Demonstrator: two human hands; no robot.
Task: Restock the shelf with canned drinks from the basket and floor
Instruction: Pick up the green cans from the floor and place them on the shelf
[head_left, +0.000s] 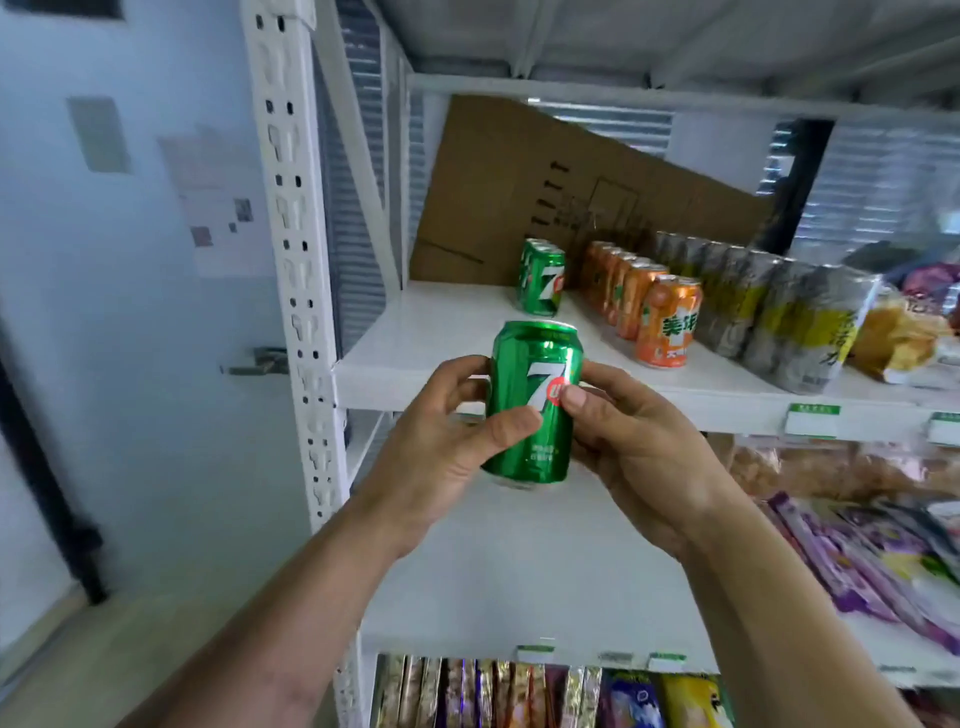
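While in both hands (535, 441), green can (532, 402) upright, top slightly right.

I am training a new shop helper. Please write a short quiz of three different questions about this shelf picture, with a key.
1. True or false: both hands hold the green can.
2. Which row stands directly right of the green cans on the shelf? A) orange cans B) purple packets C) cardboard
3. Fill in: behind the cans leans a sheet of ____.

Key:
1. True: left hand and right hand grip it, upright.
2. A, the orange cans.
3. Cardboard.
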